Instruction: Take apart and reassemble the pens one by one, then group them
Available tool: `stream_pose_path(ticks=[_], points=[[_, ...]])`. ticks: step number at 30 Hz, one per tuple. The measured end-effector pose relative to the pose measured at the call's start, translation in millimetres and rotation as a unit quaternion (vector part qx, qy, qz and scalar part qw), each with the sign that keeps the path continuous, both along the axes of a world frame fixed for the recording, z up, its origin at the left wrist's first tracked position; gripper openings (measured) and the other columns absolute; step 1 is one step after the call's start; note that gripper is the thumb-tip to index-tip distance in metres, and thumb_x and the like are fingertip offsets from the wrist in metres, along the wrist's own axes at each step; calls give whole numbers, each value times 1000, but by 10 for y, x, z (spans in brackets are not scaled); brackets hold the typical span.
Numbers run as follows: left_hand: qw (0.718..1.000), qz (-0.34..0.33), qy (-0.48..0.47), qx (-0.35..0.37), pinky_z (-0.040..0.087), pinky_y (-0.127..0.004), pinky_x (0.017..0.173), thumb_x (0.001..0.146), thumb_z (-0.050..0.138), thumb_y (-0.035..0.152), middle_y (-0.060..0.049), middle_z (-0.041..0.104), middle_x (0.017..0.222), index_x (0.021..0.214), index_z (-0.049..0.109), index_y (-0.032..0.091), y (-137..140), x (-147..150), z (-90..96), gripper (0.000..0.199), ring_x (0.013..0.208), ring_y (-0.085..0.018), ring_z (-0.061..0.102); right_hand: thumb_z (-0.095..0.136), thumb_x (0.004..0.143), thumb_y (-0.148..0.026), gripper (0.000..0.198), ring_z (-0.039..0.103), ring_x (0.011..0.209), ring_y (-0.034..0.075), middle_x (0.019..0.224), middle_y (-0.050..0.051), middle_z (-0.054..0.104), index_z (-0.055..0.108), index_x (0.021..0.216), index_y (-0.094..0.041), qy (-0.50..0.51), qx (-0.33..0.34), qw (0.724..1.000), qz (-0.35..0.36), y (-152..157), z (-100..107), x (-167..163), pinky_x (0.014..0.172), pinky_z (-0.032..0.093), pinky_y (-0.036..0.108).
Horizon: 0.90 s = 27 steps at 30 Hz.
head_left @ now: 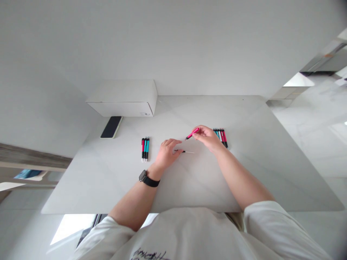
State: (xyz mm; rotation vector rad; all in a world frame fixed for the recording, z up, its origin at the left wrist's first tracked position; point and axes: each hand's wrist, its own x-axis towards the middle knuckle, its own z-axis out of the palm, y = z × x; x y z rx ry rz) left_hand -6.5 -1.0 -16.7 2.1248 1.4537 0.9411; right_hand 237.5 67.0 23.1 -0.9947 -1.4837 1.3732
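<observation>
My right hand point(206, 138) pinches a pink pen barrel point(192, 133), its black, pointed end tilted down and left toward my other hand. My left hand point(168, 153) is low over the table with thumb and index fingertip apart. At its thumb is a thin pen refill point(189, 152) with a black part, pointing right; the thumb covers some of it. Left of that hand stand out several pens point(145, 149) lying side by side, pink and blue with black grips. Another row of pens point(222, 137), blue, white and pink, lies beside my right hand, which partly hides it.
A white box point(121, 108) stands against the wall at the back left of the marble-patterned table point(189, 191). In front of the box lies a dark-screened phone point(111, 127). A black watch point(149, 179) is on my left wrist.
</observation>
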Motion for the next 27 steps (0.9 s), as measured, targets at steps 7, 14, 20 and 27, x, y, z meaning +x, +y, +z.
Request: stream_pose_path(ticks=[7,14,20,27], points=[[995,9,104,-1,29,-60,124,87,78,26,-7,68,125,102,77,29,-4,-28,-122,16,124,-31,59,85,78,-50,35,65,83,15,97,1,69,69,98,-26,103,-89,981,-137,245,-149,276,70,52,26],[998,18,60,20,44,-50,113,95,70,27,-7,70,119,102,74,27,6,-12,-24,8,116,-27,63,78,85,-49,29,67,94,19,101,3,71,67,97,-25,-19,66,982,-175,259,-255,248,81,55,31],[996,77,-21,48,51,-44,99,100,64,29,-6,75,108,108,70,25,40,-90,106,11,105,-25,68,71,91,-51,28,72,93,22,101,5,73,67,103,-25,-97,111,984,-100,184,-314,165,85,59,37],[992,110,-39,39,53,-42,97,99,64,29,-6,75,108,109,71,26,72,-173,131,12,105,-25,69,64,99,-42,20,71,96,24,106,7,74,74,109,-27,-240,247,937,-64,52,-300,71,89,57,39]])
